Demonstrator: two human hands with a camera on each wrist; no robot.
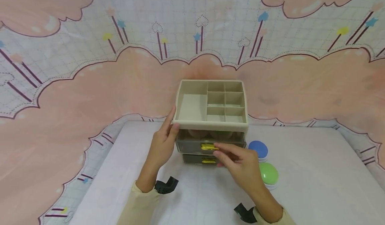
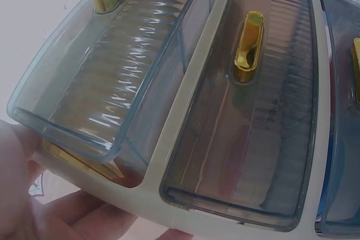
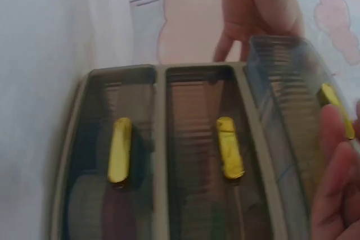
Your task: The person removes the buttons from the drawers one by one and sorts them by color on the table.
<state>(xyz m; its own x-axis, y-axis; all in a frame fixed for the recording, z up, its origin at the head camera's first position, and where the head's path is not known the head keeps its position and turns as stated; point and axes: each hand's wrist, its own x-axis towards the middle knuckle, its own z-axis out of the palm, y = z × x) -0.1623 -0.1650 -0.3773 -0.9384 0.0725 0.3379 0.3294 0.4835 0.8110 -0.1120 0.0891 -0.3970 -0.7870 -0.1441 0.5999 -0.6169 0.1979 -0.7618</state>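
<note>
A cream drawer organizer (image 1: pixel 212 126) stands on the table, with smoky see-through drawers and gold handles. Its top drawer (image 1: pixel 192 146) is pulled partly out, while the lower ones sit in the case. My right hand (image 1: pixel 240 163) pinches the top drawer's gold handle (image 1: pixel 208 147) between thumb and fingers, also seen in the right wrist view. Against the organizer's left side rests my left hand (image 1: pixel 162 141), fingers fairly straight along the wall and thumb near the front upper corner. Rounded shapes show dimly inside the top drawer.
Right of the organizer sit a blue-topped round container (image 1: pixel 258 149) and a green-topped one (image 1: pixel 268 173), both close to my right forearm. The organizer's top has one large compartment (image 1: pixel 190 106) and several small ones. A patterned cloth (image 1: pixel 135 84) hangs behind the white table (image 1: pixel 306 171).
</note>
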